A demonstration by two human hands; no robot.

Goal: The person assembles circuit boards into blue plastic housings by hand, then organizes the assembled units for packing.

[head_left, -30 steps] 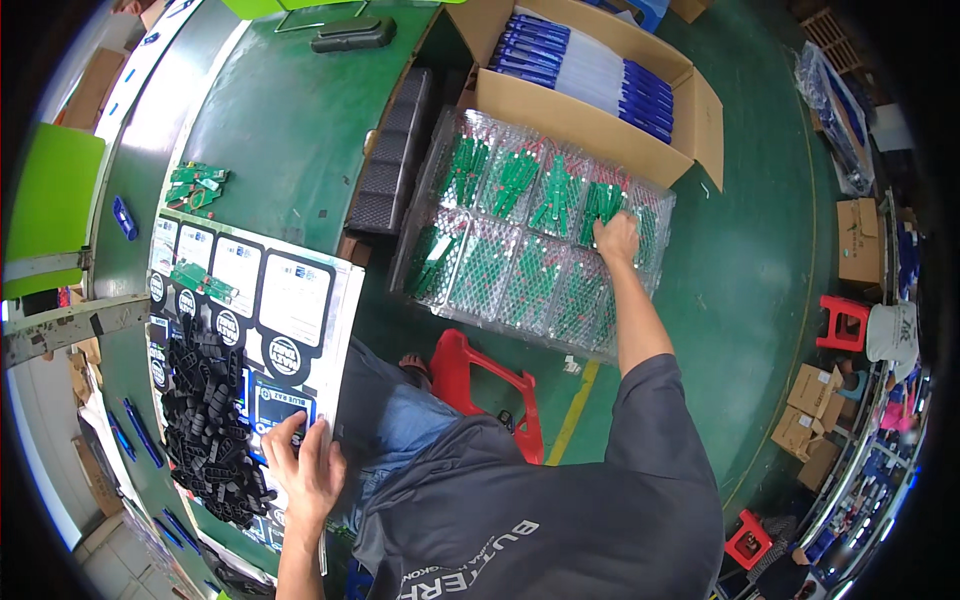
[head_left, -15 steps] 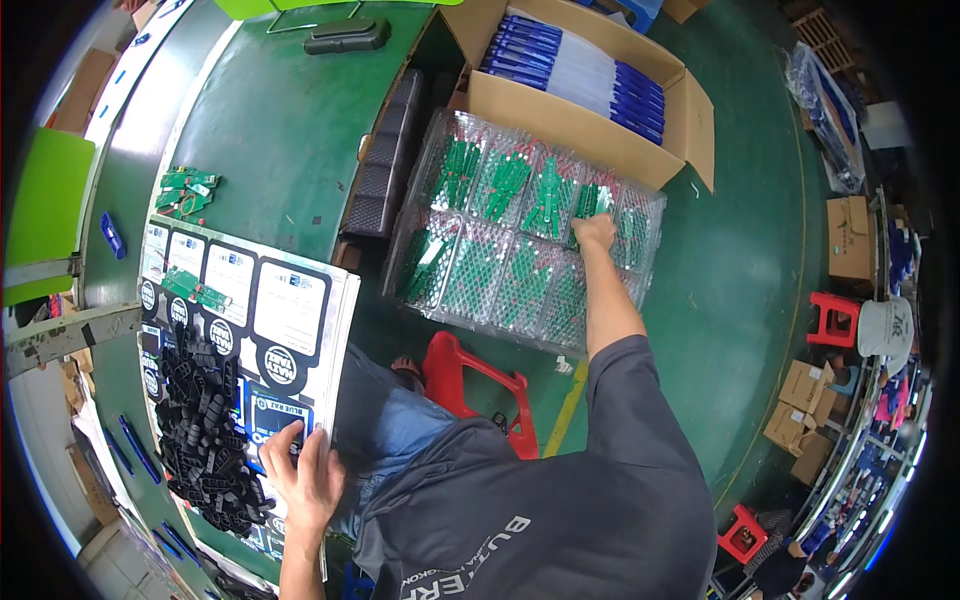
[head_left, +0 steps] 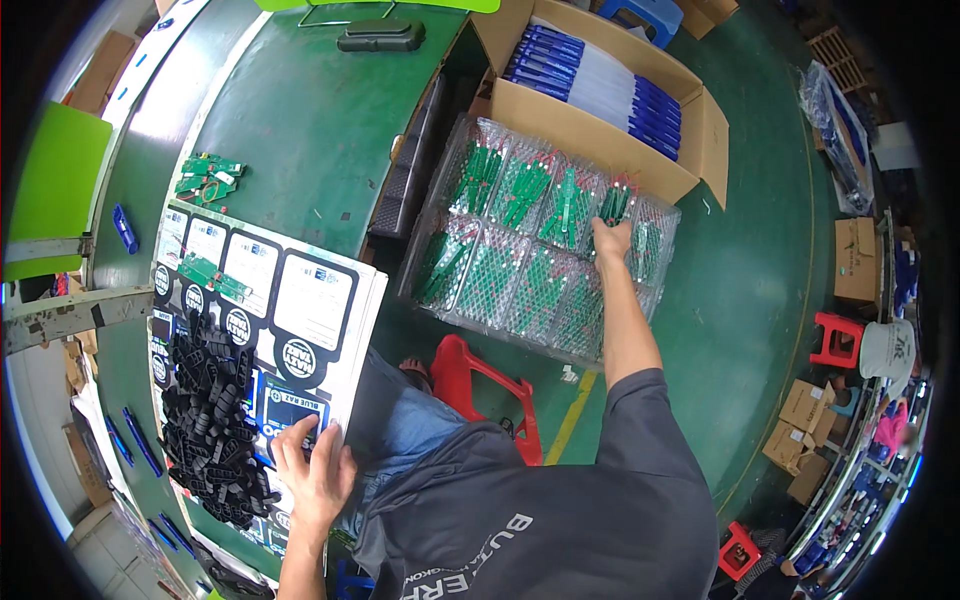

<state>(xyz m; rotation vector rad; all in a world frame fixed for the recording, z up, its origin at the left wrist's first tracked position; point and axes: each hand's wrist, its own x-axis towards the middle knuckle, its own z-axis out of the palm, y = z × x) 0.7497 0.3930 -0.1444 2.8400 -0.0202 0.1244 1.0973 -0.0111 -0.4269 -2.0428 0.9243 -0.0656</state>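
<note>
My right hand (head_left: 612, 240) reaches into a compartment of a clear plastic tray (head_left: 420, 300). Its fingers close at the near end of some green circuit boards (head_left: 618, 203) with red wires; the fingertips are partly hidden. Several other compartments hold similar boards, the front ones seen through a mesh-patterned clear cover. At the left, my left hand (head_left: 315, 475) lies with fingers spread on printed sheets (head_left: 312, 300) at the table edge, holding nothing. Beside it is a heap of small black parts (head_left: 210, 430). One green board (head_left: 212, 277) rests on the sheets.
Behind the tray stands an open cardboard box (head_left: 590, 125) of blue-ended sticks. A red stool (head_left: 480, 385) is below the tray. More green boards (head_left: 208, 180) and a black case (head_left: 380, 36) lie on the green table (head_left: 300, 130). Blue pen-like pieces (head_left: 142, 440) lie far left.
The view has shifted, so the table and tray sit farther right in the picture. My right hand stays at the same compartment, drawn slightly toward me. My left hand remains on the sheets.
</note>
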